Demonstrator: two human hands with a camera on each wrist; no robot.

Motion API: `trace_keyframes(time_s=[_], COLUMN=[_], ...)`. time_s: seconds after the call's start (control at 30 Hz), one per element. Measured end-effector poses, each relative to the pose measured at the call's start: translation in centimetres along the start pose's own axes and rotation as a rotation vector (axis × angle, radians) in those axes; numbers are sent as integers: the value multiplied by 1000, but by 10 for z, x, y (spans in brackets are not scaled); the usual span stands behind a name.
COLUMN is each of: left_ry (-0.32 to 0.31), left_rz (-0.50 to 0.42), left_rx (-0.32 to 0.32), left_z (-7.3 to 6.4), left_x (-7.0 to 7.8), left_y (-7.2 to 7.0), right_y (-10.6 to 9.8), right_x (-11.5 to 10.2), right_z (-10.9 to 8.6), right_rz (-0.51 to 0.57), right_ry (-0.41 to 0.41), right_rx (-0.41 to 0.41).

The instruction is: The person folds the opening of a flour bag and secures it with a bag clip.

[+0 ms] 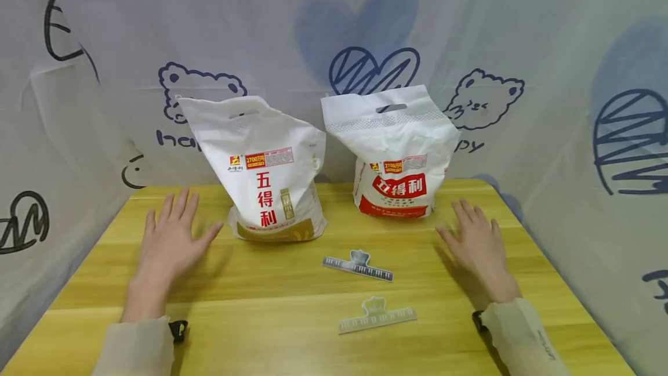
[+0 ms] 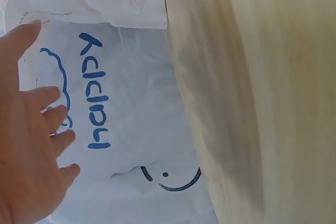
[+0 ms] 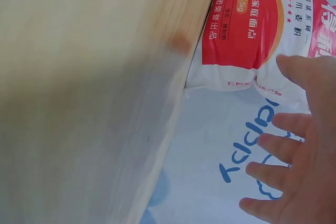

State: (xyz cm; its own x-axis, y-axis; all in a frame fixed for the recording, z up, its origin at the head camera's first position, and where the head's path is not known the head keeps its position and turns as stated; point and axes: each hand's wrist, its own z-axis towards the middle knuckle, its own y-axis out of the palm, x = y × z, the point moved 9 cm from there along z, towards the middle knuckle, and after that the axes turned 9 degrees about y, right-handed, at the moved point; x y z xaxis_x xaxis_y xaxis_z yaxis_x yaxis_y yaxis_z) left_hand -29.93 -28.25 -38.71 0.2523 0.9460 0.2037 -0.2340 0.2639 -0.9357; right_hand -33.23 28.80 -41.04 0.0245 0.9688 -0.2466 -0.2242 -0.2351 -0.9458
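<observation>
Left hand (image 1: 171,243) and right hand (image 1: 479,243) are holding nothing, fingers spread apart; left bag (image 1: 282,161) and right bag (image 1: 396,155) are standing near the worktop's (image 1: 250,335) far edge; dark clip (image 1: 357,267) and pale clip (image 1: 378,318) are lying nearer the front edge; gentle, low holding is probably suiting bags best.

Your head camera is facing forward and down over the yellow wood-grain table (image 1: 261,318); your sideways-turned wrist cameras are sitting nearer, the left sharing with it the gold-based white bag (image 1: 235,184), the right the red-banded white bag (image 1: 391,149).
</observation>
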Motion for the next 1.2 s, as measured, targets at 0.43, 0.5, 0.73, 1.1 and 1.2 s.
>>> trace_keyframes(time_s=[0.43,0.5,0.73,1.1,1.2], left_ry=[113,140,250,314,342], left_rz=[40,37,3,-46,-66], left_rx=[232,297,505,650,692], left_z=[3,2,0,5,7], left_x=[24,30,49,73,81], left_y=[-32,-40,-61,-88,-94], right_y=[-45,-50,-63,-87,-91], right_x=[-17,-21,-36,-81,-96], right_z=[-12,-14,-17,-16,-14], right_rz=[162,199,362,639,667], right_ry=[-114,-132,-162,-284,-327], right_rx=[408,443,524,541,537])
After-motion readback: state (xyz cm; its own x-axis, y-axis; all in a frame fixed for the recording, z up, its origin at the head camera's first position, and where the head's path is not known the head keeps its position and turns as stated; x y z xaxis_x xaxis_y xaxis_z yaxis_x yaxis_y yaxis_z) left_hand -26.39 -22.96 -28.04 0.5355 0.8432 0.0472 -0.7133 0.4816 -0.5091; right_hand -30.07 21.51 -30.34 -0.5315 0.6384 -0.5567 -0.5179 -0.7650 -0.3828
